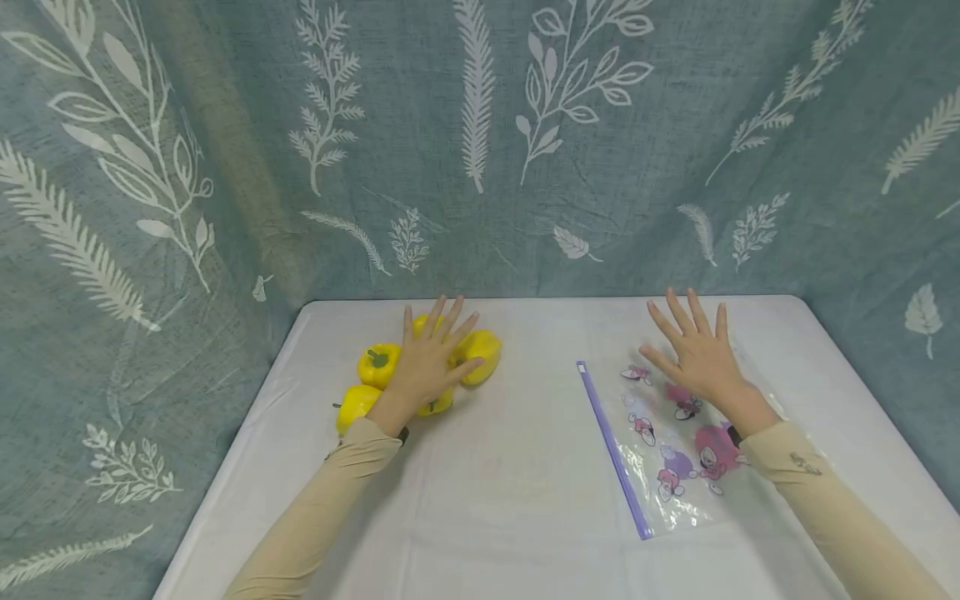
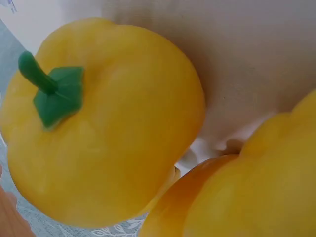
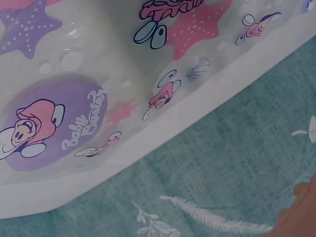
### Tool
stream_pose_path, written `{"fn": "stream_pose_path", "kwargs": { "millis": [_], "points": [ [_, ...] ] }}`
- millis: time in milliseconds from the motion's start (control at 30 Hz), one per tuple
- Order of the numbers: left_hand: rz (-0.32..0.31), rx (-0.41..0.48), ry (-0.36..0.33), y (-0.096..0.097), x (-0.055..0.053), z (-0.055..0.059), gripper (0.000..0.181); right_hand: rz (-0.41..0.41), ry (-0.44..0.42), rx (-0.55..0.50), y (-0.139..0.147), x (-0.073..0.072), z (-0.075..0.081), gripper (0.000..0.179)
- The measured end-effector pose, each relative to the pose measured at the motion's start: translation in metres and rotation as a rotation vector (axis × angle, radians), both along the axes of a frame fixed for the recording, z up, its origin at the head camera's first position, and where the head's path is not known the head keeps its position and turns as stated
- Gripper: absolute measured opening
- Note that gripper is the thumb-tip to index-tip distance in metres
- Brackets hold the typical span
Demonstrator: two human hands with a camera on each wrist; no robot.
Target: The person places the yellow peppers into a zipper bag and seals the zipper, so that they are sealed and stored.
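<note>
Several yellow bell peppers [image 1: 379, 364] with green stems lie grouped on the left part of the table. My left hand [image 1: 426, 362] is spread over them, fingers straight, and hides part of the group; whether it touches them I cannot tell. Close up in the left wrist view are one yellow pepper [image 2: 128, 113] with its green stem and part of another. On the right lies a clear plastic zip bag [image 1: 637, 433] with a purple slider strip and pink and purple cartoon prints. Above its upper part my right hand [image 1: 697, 358] is spread with straight fingers, holding nothing.
A white cloth covers the table [image 1: 517, 467]. Behind it and at both sides hangs a blue-green curtain [image 1: 525, 225] with white leaf patterns. Between the peppers and the bag is a stretch of white tabletop.
</note>
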State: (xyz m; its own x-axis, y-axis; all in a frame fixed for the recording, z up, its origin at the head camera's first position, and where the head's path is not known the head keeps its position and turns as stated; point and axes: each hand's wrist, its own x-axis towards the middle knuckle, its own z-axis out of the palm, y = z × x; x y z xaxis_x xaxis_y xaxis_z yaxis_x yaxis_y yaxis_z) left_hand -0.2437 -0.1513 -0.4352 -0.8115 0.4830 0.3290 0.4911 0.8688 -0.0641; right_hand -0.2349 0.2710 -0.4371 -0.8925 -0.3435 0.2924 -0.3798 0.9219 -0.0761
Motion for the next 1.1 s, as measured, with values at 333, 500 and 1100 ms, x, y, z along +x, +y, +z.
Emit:
{"fn": "stream_pose_path", "kwargs": {
  "millis": [333,500,1100],
  "points": [
    [-0.004,0.020,-0.046,0.006,0.004,0.001,0.070,0.013,-0.032,0.007,-0.001,0.002,-0.003,0.072],
    [0.002,0.055,-0.065,0.013,0.008,0.002,0.067,0.025,-0.044,0.001,-0.002,0.001,-0.006,0.072],
    [-0.041,0.093,-0.101,0.052,0.023,-0.009,0.069,0.088,-0.154,-0.020,-0.008,0.012,-0.014,0.071]
  ]
}}
